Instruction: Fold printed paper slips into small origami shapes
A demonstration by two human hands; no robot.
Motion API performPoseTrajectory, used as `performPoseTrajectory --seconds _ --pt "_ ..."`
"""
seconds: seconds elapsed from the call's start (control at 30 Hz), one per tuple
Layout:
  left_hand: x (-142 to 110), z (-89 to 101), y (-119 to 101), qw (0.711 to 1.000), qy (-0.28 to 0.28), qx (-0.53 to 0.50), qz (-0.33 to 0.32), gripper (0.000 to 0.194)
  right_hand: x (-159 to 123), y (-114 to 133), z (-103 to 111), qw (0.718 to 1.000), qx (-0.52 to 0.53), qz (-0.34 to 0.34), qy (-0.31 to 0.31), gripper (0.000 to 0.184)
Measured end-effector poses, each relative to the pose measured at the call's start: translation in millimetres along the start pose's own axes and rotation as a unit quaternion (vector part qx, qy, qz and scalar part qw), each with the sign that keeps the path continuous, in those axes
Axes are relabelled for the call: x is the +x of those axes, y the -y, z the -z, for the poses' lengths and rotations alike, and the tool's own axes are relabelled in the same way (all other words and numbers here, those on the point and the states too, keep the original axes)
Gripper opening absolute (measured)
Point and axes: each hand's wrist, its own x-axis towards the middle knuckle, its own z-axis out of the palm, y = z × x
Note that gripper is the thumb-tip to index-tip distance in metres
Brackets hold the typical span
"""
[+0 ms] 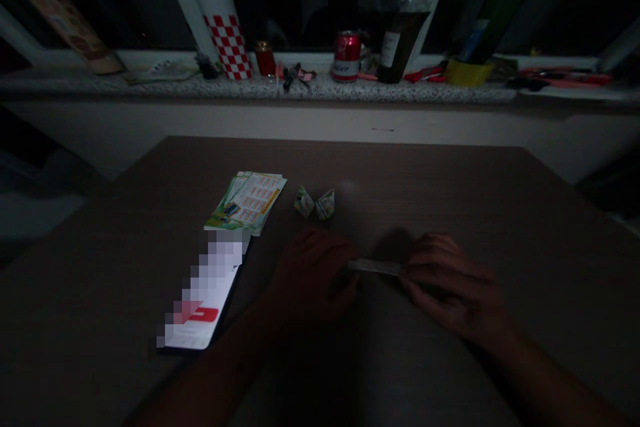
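Between my two hands stretches a narrow folded strip of paper (376,267), pale and nearly level above the dark table. The fingers of my left hand (317,273) pinch its left end. Its right end is gripped by my right hand (453,283), thumb below and fingers above. Just beyond my left hand stand two small folded paper pieces (325,205), patterned in green and white. To their left lies a stack of printed paper sheets (250,200). A lit phone (213,293) rests below the stack, left of my left forearm.
The wooden table (425,180) ends at a wall. On the granite windowsill (300,89) above it stand a red-checked white bottle (227,40), a red can (347,57), a dark bottle (395,47), a green bottle (500,7) in a yellow holder (467,72), and small clutter.
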Motion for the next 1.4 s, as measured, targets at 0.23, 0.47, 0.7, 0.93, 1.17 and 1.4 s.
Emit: performPoseTrajectory --seconds 0.23,0.47,0.7,0.93,1.17,1.4 --pt "1.1 -7.2 0.1 0.998 0.034 -0.003 -0.050 0.005 -0.6 4.2 -9.3 1.000 0.011 -0.004 0.020 0.022" --pt "2.6 -15.9 -13.2 0.996 0.053 -0.003 -0.067 0.010 0.4 10.5 -19.9 0.999 -0.006 -0.002 0.035 0.015" --pt "1.3 -18.0 -13.5 0.996 0.043 -0.027 -0.072 0.008 -2.1 10.4 -19.4 0.999 -0.021 -0.013 0.038 0.017" --pt "-0.9 -9.1 -7.7 0.997 0.037 -0.043 -0.055 0.007 -0.2 6.2 -12.9 0.999 -0.034 -0.013 0.030 0.016" --pt "-3.8 1.1 0.5 0.998 0.023 -0.037 -0.038 0.006 -0.4 -1.8 2.0 0.999 -0.029 -0.021 0.030 0.014" --pt "-3.0 4.1 6.8 0.999 -0.023 -0.033 -0.025 0.009 -1.6 -6.3 11.9 0.999 -0.018 -0.031 0.003 0.017"
